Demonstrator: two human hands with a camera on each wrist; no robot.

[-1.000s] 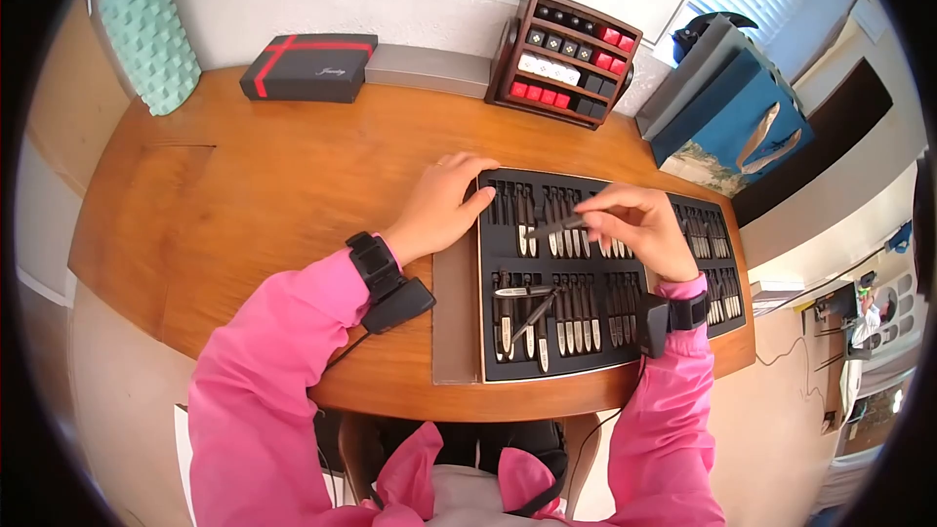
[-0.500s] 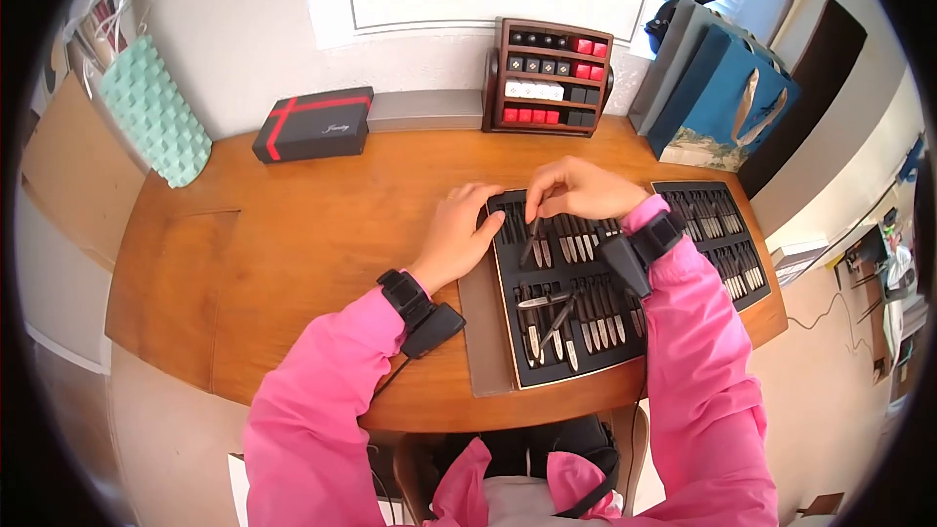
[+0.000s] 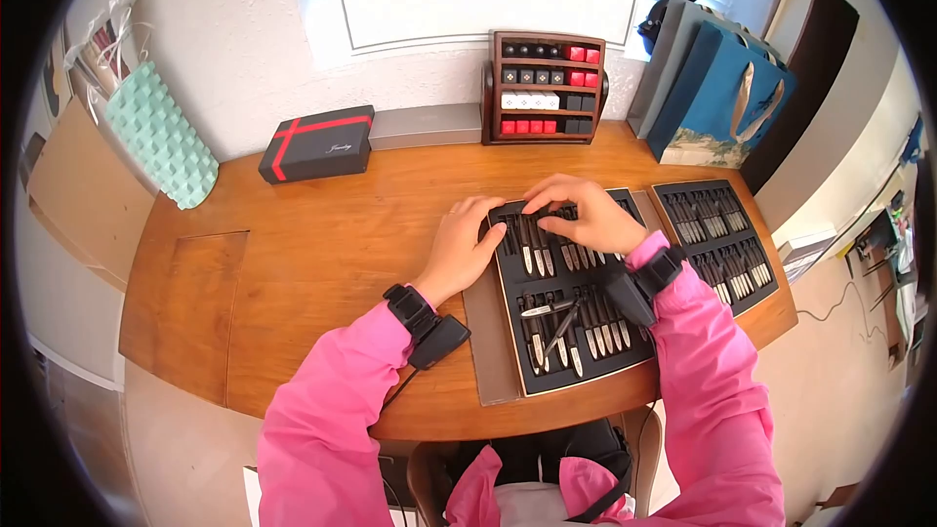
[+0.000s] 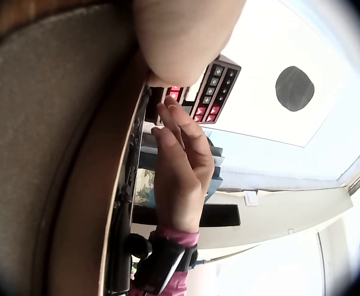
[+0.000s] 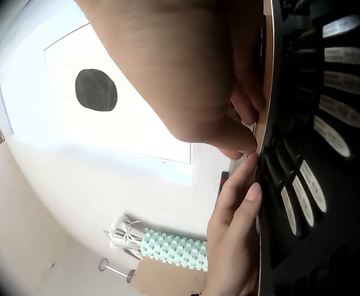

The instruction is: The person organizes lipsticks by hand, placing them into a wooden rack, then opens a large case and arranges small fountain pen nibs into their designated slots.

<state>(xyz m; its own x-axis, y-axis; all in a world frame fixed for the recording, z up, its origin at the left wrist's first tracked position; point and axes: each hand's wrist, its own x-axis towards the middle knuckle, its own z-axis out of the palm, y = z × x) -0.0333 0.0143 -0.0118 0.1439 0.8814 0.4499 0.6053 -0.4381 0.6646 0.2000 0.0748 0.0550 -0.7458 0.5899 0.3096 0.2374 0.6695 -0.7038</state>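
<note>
A black compartment tray (image 3: 578,278) holds rows of slim dark pieces with pale tips. My left hand (image 3: 459,249) rests at its upper left corner, the thumb on the rim. Over the upper left compartment is my right hand (image 3: 590,217), fingertips by the top ends of its pieces, nothing visible between them. The left wrist view shows the right hand (image 4: 186,163) with fingers gently bent and the thumb apart. Three pale-tipped pieces (image 5: 303,191) lie side by side in the right wrist view. Two loose pieces (image 3: 549,308) lie crosswise over the lower left compartment.
A second filled tray (image 3: 717,244) sits to the right. Along the back stand a black box with red ribbon (image 3: 317,144), a grey box (image 3: 425,127), a wooden rack of small cubes (image 3: 545,88) and a blue paper bag (image 3: 717,98). A mint-green bag (image 3: 161,132) is at the left.
My right hand moved left to the upper left compartment. The dark piece it held is out of its fingers, and three pieces show there side by side. The left hand kept to the corner.
</note>
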